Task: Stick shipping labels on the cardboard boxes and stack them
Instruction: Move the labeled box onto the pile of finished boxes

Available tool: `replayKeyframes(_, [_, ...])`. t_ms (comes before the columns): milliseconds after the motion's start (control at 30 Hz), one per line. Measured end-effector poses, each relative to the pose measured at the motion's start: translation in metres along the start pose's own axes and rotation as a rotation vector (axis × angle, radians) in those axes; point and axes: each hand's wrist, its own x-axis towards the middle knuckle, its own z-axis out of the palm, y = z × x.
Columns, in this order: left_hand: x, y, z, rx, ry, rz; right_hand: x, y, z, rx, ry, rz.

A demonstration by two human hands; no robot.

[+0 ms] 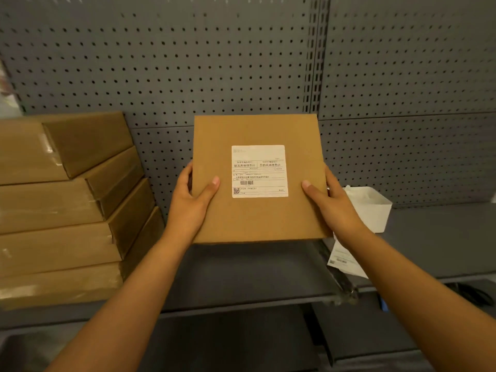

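**Inspector:** State the position of the work item.

**Technician:** The flat square brown cardboard box point(257, 181) is held up above the dark grey metal shelf point(241, 275), in the middle of the scene, with its broad face toward the camera. A white rectangular shipping label point(259, 171) sits on that face, roughly centred, printed with text, a barcode and a QR code.

**Inspector:** State the condition of the hands.

**Technician:** The left hand point(192, 202) grasps the left edge of the box: the thumb lies on the front face and the fingers wrap round behind. The right hand point(331, 201) grasps the right edge the same way, thumb on the front just beside the label's lower right corner. Both hands hold the box; neither touches the label.

**Inspector:** List the surrounding items.

**Technician:** At the left stands a stack of five flat brown cardboard boxes point(61, 210), sealed with clear tape, resting on the shelf and well apart from the held box. At the right, partly hidden by the right hand, sits a small white open paper tray point(373, 208). Near it, white printed label sheets point(346, 260) lie on the shelf by the right forearm. A dark grey perforated metal back panel point(188, 63) fills the far side.
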Motion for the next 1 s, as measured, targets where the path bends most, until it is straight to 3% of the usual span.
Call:
replayKeyframes(400, [-0.027,0.036,0.045,0.015,0.005,0.115,-0.003,-0.003,-0.055,0.063,0.064,-0.062])
replayKeyframes(1000, [-0.068,0.079,0.289,0.018,0.026,-0.023,0.060,0.057,-0.293,-0.011,-0.022,-0.010])
